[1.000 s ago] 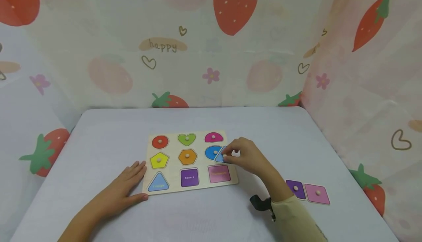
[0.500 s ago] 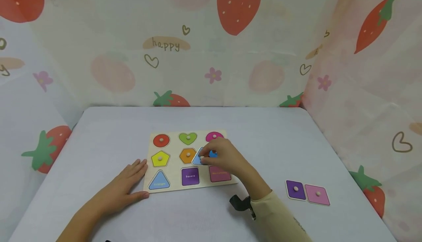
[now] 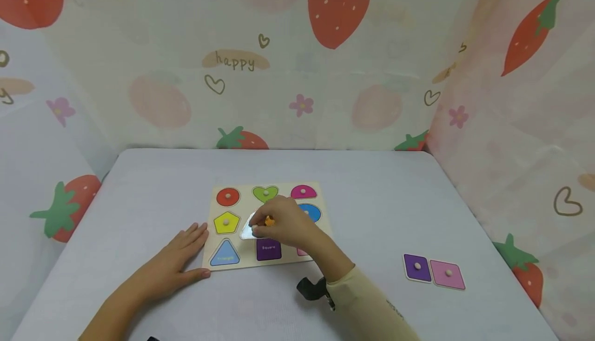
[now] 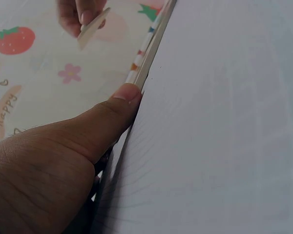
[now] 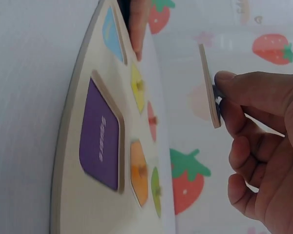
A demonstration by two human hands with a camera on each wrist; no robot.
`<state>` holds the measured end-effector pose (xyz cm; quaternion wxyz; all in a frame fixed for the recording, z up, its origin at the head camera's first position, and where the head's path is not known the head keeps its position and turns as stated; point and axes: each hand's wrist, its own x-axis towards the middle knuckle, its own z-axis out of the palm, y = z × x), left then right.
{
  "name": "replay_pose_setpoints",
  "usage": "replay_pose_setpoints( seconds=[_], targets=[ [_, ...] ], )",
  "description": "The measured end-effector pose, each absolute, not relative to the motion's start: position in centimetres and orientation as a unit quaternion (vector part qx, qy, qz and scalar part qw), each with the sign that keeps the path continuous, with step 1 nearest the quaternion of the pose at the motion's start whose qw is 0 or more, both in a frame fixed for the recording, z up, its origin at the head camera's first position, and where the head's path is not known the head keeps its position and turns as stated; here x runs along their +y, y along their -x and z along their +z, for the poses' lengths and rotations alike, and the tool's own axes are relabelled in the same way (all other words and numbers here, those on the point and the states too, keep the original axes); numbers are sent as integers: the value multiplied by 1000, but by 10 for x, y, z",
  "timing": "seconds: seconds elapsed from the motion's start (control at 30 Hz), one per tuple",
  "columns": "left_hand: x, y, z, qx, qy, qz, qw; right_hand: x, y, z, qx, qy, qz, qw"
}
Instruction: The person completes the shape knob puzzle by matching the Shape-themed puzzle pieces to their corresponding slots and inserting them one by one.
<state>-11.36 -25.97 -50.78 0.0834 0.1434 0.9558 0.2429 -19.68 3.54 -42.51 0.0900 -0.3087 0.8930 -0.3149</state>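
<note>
A wooden shape board (image 3: pixel 246 212) lies on the table, with a red circle, green heart, yellow pentagon and other knobbed pieces set in it. My right hand (image 3: pixel 260 227) pinches a pale blue triangle piece (image 3: pixel 248 231) by its knob and holds it just above the board's middle, over the orange hexagon. From the right wrist view the piece (image 5: pixel 209 87) is edge-on, clear of the board (image 5: pixel 73 161). My left hand (image 3: pixel 186 256) lies flat on the table, its thumb (image 4: pixel 127 93) against the board's edge (image 4: pixel 149 53). The blue triangle recess (image 3: pixel 224 254) and purple square recess (image 3: pixel 268 249) hold no pieces.
A purple square piece (image 3: pixel 417 267) and a pink piece (image 3: pixel 447 274) lie side by side on the table at the right. Strawberry-print curtains (image 3: pixel 297 62) close in the back and both sides of the pale table (image 3: pixel 381 201).
My right hand has carried the triangle piece leftward across the board, from over the blue oval to over the orange hexagon. The left hand has stayed put.
</note>
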Motion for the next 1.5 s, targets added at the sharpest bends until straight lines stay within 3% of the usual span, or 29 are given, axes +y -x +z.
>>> replay_pose_setpoints(
  seconds=[0.63, 1.03, 1.5],
  targets=[
    [-264, 111, -508, 952, -162, 253, 67, -17, 187, -454, 907, 336, -237, 86],
    [-261, 113, -507, 949, -172, 254, 73, -28, 180, -482, 923, 314, -208, 74],
    [-261, 113, -508, 948, -171, 257, 77, -33, 175, -484, 926, 319, -189, 74]
  ],
)
